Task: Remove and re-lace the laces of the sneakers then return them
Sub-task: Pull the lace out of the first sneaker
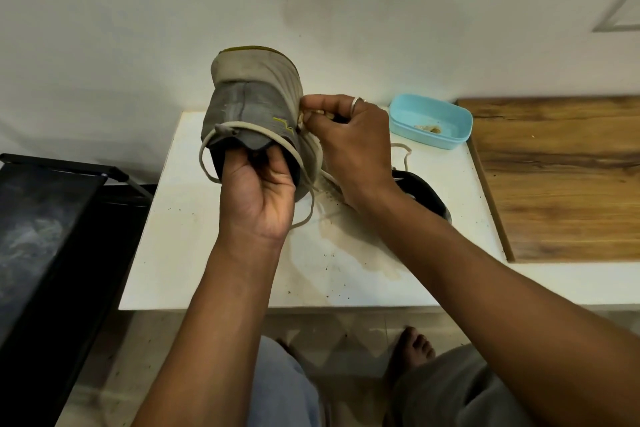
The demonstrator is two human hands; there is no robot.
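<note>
Left hand (258, 191) grips sneaker (252, 94), fingers (277, 166) curled in its mouth | right hand (349, 142) fingers (311, 102) pinch lace (242, 123) at sneaker's 3 o'clock | tub (433, 140) at table's (207, 253) 1 o'clock

ring (358, 103): silver, right hand (349, 146) | trousers (450, 388): grey | foot (412, 347): bare

Sneaker (254, 104) centre frame: grey matt cloth upper, scuffed rubbery sole; lace (304, 163) pale woven cord. Table (214, 267) white, smooth, stained. Tub (431, 121) right of centre: light blue plastic, slight sheen. Board (561, 177) far right: brown wood grain, smooth. Ring (358, 103): shiny metal. Rack (65, 166) left: black, matt
</note>
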